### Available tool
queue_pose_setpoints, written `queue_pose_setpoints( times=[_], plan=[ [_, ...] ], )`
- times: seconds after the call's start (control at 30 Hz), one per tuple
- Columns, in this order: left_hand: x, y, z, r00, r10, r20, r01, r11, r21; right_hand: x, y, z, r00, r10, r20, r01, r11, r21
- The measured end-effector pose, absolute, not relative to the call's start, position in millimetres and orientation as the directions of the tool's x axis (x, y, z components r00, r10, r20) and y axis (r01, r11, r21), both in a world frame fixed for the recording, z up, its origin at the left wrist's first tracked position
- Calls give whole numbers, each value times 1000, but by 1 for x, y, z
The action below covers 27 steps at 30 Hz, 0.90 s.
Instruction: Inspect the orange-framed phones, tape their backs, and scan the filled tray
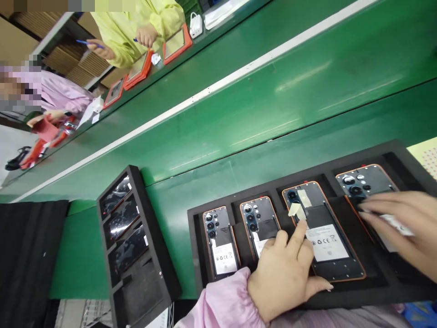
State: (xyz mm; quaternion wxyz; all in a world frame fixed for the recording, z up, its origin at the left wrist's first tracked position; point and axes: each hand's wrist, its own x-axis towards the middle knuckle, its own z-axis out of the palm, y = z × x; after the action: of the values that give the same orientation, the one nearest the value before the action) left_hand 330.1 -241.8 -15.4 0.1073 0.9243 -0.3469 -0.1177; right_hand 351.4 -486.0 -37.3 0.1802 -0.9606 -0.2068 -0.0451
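Left hand point(285, 273): rests on the black foam tray point(341, 298), forefinger stretched out, its tip touching a small pale tab point(296, 210) on the third phone point(322, 237); it grips nothing, the other fingers loosely curled. Pink sleeve point(221, 303) at the wrist.
Right hand point(403, 230): lies flat over the fourth phone point(365, 182), fingers extended and together, clasping nothing visible.
Tray contents: four orange-rimmed phones, backs up, each in its own recess; first phone point(220, 241) and second phone point(257, 218) lie to the left.
Smaller black tray point(136, 259): on the left, holds glossy dark panels.
Green conveyor belt point(273, 91): beyond.
Far side: a person in a yellow coat point(136, 23), another in pink point(58, 93), orange-framed items point(175, 43) before them.
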Motion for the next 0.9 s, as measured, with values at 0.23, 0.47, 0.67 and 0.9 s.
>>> queue_pose_setpoints(
  times=[0.23, 0.47, 0.67, 0.9],
  plan=[
    [327, -244, -20, 777, -627, -63, -613, -776, 149, 413, -405, -35, 631, 716, 298, 776, -584, -239],
    [321, -251, -19, 795, -604, -59, -595, -795, 120, 412, -405, -37, 538, 745, 394, 839, -520, -162],
    [321, -254, -21, 802, -597, -7, -593, -798, 112, 384, -424, -19, 411, 760, 503, 911, -369, -186],
    [321, -253, -20, 804, -594, 7, -591, -799, 109, 378, -430, -15, 403, 814, 417, 915, -351, -200]
  ],
)
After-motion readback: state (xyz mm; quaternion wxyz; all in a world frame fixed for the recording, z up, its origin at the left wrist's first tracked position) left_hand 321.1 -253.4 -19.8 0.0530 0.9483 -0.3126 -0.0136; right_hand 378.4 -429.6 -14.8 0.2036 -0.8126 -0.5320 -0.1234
